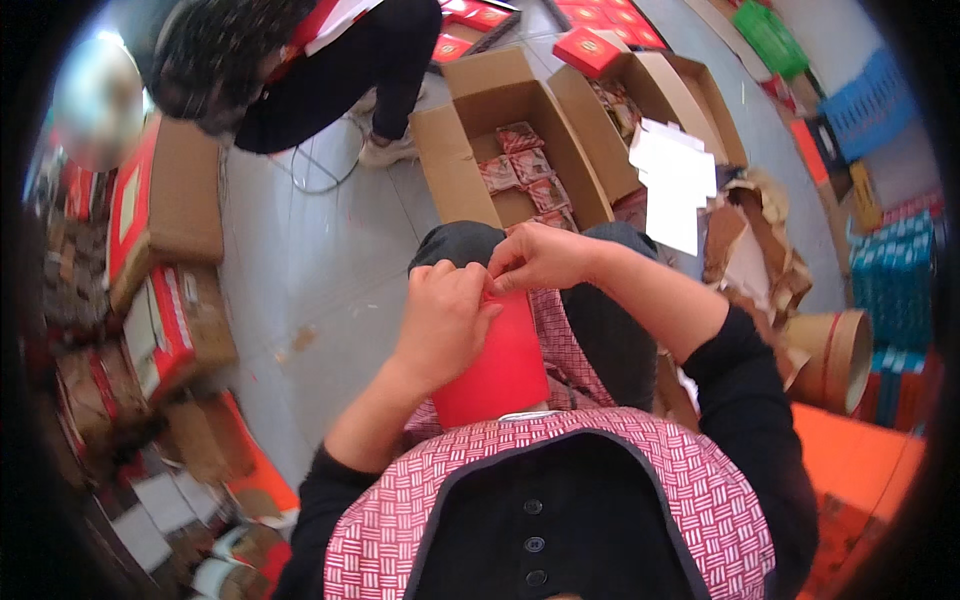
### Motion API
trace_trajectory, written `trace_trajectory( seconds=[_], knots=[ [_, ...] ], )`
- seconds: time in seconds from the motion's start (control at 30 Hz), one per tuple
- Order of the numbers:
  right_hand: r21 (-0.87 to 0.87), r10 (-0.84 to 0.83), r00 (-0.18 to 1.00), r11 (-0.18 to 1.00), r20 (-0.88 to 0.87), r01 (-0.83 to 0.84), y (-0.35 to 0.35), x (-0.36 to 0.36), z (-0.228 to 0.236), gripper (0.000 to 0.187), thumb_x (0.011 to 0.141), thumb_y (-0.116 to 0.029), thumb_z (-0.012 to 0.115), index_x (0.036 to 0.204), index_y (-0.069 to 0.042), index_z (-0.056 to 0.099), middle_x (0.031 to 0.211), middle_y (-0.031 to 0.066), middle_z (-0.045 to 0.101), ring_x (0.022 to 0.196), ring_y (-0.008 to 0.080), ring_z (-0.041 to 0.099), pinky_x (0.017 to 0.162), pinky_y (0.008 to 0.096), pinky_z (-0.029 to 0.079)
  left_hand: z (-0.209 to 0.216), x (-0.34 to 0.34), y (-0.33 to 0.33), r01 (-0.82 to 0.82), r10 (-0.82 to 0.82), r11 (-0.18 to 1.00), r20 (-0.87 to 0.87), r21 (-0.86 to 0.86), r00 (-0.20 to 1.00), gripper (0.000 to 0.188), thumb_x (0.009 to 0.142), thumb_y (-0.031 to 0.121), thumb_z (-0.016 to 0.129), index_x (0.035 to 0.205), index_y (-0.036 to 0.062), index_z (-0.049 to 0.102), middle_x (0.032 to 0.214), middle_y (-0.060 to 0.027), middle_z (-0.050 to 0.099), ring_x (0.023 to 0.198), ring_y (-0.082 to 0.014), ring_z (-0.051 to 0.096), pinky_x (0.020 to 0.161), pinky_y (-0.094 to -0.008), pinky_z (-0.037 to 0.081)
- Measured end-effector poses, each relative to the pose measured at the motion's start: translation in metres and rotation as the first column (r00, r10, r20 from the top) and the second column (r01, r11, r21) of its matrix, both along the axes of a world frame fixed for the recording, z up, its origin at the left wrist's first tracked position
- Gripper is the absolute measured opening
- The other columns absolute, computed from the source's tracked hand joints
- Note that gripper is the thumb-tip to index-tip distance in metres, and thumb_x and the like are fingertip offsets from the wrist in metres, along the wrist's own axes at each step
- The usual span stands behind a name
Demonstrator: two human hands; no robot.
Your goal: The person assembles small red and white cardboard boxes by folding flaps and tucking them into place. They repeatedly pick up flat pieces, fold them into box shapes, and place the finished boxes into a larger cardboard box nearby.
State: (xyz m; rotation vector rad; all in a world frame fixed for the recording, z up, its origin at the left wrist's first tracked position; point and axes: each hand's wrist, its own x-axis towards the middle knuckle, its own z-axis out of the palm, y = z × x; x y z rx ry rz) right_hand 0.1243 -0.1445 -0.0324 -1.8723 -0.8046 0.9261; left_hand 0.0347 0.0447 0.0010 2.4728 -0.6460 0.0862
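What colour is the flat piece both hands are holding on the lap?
Plain red piece, pinched at its top edge by both hands; the head view shows it best.

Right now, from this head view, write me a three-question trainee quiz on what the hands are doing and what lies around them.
1. True or false: both hands, the left hand and the right hand, are on the red bag.
2. Multiple choice: what fills the open cardboard box on the floor ahead of the knees? A) small printed packets B) glass bottles C) loose tools
3. Fill in: the stack of white paper sheets lies to the person's ____ of that box.

Key
1. True: the left hand grips the bag's side and the right hand pinches its top edge.
2. A
3. right
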Motion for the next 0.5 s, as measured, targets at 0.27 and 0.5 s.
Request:
trace_trajectory(
  seconds=[0.27, 0.5],
  knots=[
    [0.069, 0.034, 0.999, 0.997, 0.036, -0.037, 0.004, 0.004, -0.006, 0.029, 0.086, -0.031, 0.067, 0.099, -0.006, 0.072, 0.081, 0.0068, 0.071, 0.074, 0.0142, 0.064, 0.066, 0.03, 0.05, -0.008, -0.013, -0.009, -0.091, 0.086, 0.985, -0.041, -0.144, 0.995, 0.022, 0.07, -0.002, 0.071, 0.085, 0.0042, 0.056, 0.084, -0.0079, 0.057, 0.082, -0.0247, 0.052, 0.08, -0.0345, 0.04],
    [0.151, -0.017, 0.99, 0.989, 0.143, -0.004, 0.0, -0.013, -0.02, 0.03, 0.088, -0.031, 0.064, 0.107, -0.009, 0.07, 0.092, 0.0098, 0.068, 0.087, 0.0216, 0.065, 0.076, 0.0313, 0.05, -0.012, -0.016, -0.009, -0.04, 0.049, 0.972, 0.029, -0.232, 0.998, 0.025, 0.067, 0.002, 0.073, 0.085, 0.0057, 0.057, 0.088, -0.0071, 0.06, 0.089, -0.0259, 0.054, 0.083, -0.0363, 0.038]
  ],
)
